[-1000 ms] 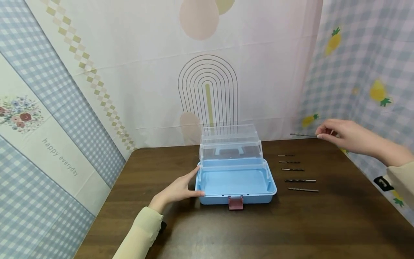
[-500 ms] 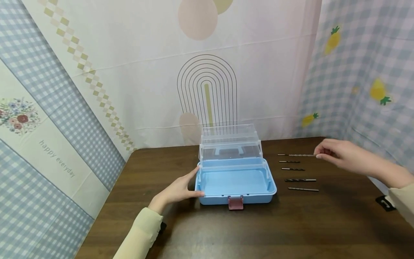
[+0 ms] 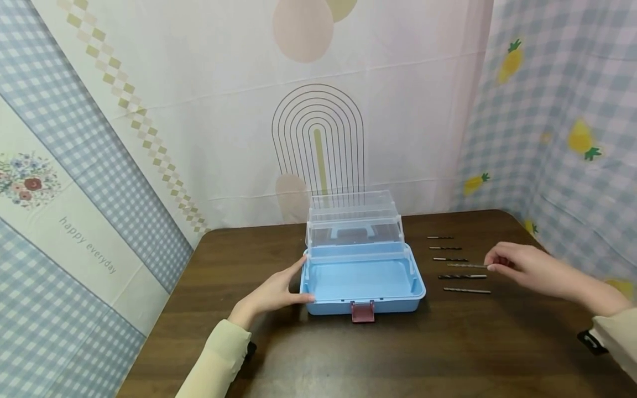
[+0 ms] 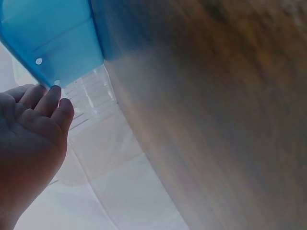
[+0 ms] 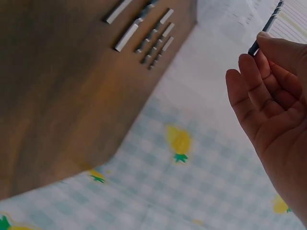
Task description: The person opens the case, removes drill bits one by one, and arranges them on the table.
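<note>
A light-blue toolbox (image 3: 360,279) with clear fold-out trays stands open on the table. My left hand (image 3: 272,290) holds its left side, the thumb on the front rim and a finger near the rear corner. In the left wrist view, the fingertips (image 4: 55,91) lie against the blue wall. My right hand (image 3: 522,266) pinches the end of a thin drill bit (image 3: 465,266) between thumb and forefinger. That bit is raised above the table and points left. Under and around it, several other drill bits (image 3: 463,277) lie in a column on the table.
The brown wooden table (image 3: 398,359) carries the toolbox and the loose bits. A maroon latch (image 3: 363,312) hangs at the toolbox's front. The raised clear trays (image 3: 355,221) stand close to the printed curtain (image 3: 423,110) behind.
My right hand has come down and toward me with the drill bit, from above the back of the table to over the column of bits. My left hand and the toolbox have stayed put.
</note>
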`<state>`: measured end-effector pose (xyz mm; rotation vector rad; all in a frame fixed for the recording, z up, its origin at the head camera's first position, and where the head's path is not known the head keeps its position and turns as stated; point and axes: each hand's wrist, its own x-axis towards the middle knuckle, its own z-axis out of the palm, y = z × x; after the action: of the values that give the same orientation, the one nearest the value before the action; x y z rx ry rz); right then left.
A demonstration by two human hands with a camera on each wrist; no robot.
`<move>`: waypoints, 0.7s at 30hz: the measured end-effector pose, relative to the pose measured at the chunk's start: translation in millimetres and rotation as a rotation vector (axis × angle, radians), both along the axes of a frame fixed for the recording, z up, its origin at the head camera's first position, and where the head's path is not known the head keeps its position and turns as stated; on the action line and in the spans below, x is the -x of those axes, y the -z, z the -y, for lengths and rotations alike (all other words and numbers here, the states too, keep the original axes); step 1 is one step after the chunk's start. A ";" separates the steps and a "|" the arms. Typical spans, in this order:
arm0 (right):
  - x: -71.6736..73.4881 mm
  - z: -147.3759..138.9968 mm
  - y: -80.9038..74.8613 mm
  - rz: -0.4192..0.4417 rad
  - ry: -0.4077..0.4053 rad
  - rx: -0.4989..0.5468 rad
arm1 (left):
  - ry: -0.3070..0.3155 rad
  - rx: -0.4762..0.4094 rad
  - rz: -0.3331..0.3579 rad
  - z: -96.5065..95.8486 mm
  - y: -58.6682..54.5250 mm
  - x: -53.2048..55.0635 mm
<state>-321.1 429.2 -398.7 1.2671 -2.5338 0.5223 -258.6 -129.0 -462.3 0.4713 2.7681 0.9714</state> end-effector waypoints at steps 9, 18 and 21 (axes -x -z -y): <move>-8.6 -1.0 22.6 0.144 0.001 -0.041 | -0.002 0.003 0.007 -1.2 -1.4 0.4; -15.7 -2.4 45.7 0.251 -0.043 -0.046 | -0.004 0.003 0.004 -0.1 -1.9 0.9; -17.7 -3.5 55.6 0.254 -0.063 -0.041 | -0.004 0.004 0.004 -0.3 -1.5 1.0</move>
<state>-303.4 432.7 -454.2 1.3777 -2.7293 0.6881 -259.7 -128.7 -460.7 0.4626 2.7674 0.9670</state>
